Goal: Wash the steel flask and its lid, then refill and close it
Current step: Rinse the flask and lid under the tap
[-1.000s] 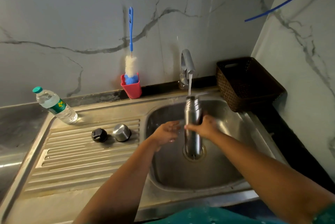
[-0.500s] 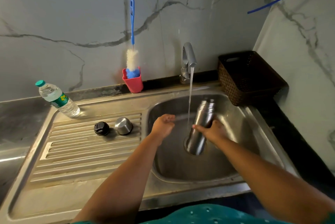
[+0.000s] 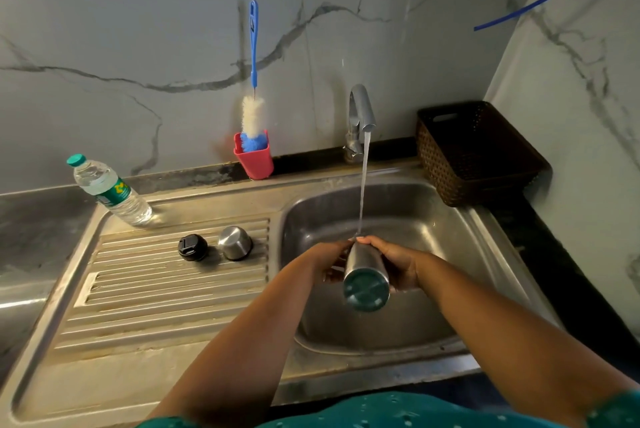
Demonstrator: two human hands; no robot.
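Observation:
The steel flask (image 3: 366,275) is tipped over the sink basin (image 3: 433,216), its round base facing me and its mouth pointing away under the running stream. My left hand (image 3: 329,259) grips its left side and my right hand (image 3: 398,263) grips its right side. The mouth is hidden behind the flask body and my fingers. Water falls from the tap (image 3: 360,119) onto the far end of the flask. On the ribbed drainboard (image 3: 166,296) sit the black inner lid (image 3: 193,247) and the steel cup lid (image 3: 234,242), side by side.
A plastic water bottle (image 3: 109,190) with a teal cap leans at the drainboard's back left. A red holder (image 3: 254,159) with a blue bottle brush (image 3: 254,81) stands against the marble wall. A brown woven basket (image 3: 474,154) sits right of the tap.
The flask went from upright under the tap to tipped with its base toward me. My left hand, free before, now grips the flask alongside the right.

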